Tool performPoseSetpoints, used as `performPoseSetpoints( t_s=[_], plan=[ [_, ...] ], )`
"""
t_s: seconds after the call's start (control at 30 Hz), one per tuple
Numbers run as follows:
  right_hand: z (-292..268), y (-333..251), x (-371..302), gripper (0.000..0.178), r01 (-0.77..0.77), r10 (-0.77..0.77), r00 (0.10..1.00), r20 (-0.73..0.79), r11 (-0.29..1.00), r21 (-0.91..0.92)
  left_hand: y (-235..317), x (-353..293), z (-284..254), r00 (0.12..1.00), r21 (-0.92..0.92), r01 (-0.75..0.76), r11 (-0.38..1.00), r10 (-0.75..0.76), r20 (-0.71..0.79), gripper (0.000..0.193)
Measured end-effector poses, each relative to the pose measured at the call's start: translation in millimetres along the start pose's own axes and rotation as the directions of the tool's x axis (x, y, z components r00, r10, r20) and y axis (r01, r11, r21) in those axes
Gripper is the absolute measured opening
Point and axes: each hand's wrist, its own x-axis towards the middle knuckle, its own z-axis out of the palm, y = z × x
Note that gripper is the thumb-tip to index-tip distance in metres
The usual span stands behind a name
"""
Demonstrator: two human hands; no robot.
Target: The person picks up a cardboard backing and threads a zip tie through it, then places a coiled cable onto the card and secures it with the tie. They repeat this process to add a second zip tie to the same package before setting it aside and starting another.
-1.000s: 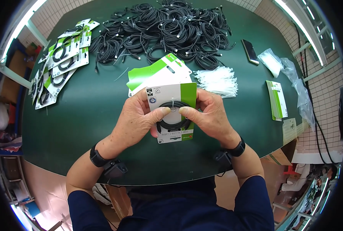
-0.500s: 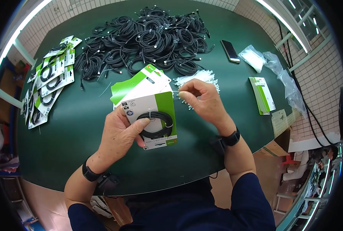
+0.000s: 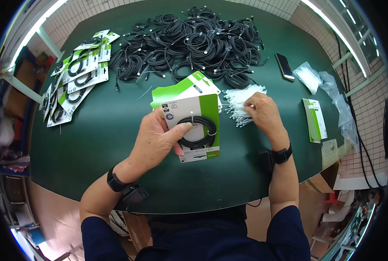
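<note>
My left hand (image 3: 152,138) grips a white-and-green packaging card (image 3: 183,105) upside down, its thumb pressing on the coiled black cable (image 3: 209,125) fastened to the card's front. A small white tie loops over the top of the coil. Behind this card, more green-and-white cards (image 3: 171,93) lie fanned out on the table. My right hand (image 3: 267,115) is at the near right side of a heap of white cable ties (image 3: 241,101), thumb and fingertips pinched together. Whatever they hold, if anything, is hidden among the ties.
A large heap of coiled black cables (image 3: 202,41) covers the far middle of the green table (image 3: 102,152). Carded cables (image 3: 78,76) are stacked at left. On the right lie a phone (image 3: 284,66), a clear bag of white ties (image 3: 308,77), crumpled plastic (image 3: 340,102) and blank cards (image 3: 316,119).
My right hand has moved from the held card's right edge, where it pinched a thin white strand, to the tie heap. The left hand keeps its grip. The whole view has shifted.
</note>
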Motion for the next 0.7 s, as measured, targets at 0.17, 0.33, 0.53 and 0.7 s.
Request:
performPoseSetpoints(
  t_s=[0.17,0.33,0.53,0.7],
  plan=[
    [-1.6,-15.8,4.4,0.007,-0.033,0.032,0.999,-0.016,0.999,-0.022,0.3,-2.7,-2.5,1.000,-0.020,-0.023,1.000,0.024,0.003,0.030],
    [-0.7,-15.9,3.4,0.005,-0.065,0.063,0.998,-0.030,0.997,-0.042,-1.0,-1.7,-2.6,1.000,-0.007,-0.030,1.000,0.030,-0.008,0.030],
    [5.4,-18.1,3.9,0.007,-0.036,0.027,0.994,-0.101,0.996,-0.082,-3.2,-1.7,-3.5,0.998,-0.018,-0.055,0.998,0.056,0.030,0.030],
    [-0.5,-25.2,2.5,0.011,-0.049,0.044,0.997,-0.060,0.995,-0.091,-3.7,-3.7,-3.1,0.995,-0.042,-0.082,0.996,0.085,0.053,0.029]
  ],
)
